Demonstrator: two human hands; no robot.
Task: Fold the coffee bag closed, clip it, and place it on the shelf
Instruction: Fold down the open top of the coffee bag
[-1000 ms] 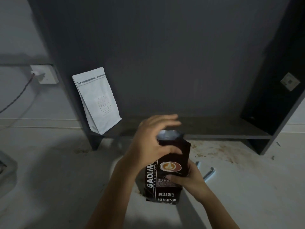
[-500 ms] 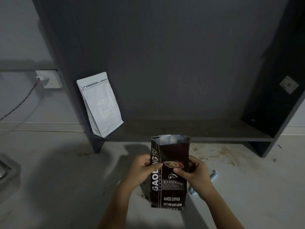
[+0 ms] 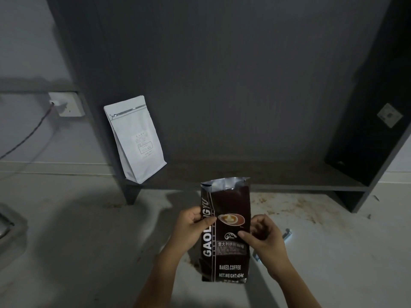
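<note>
coffee bag [image 3: 226, 230] | upright, long axis vertical (opening up) | unfolded

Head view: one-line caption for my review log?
Both hands, left hand and right hand, hold an unfolded dark coffee bag upright before the shelf.

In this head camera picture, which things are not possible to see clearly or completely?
- Clip, head view: mostly hidden behind the right hand; its shape is unclear.
- White bag label: print too small to read.
- Dark coffee bag: contents hidden by its wall; brand name partly covered by the left hand.
- Object at the left edge: cut off.
</note>
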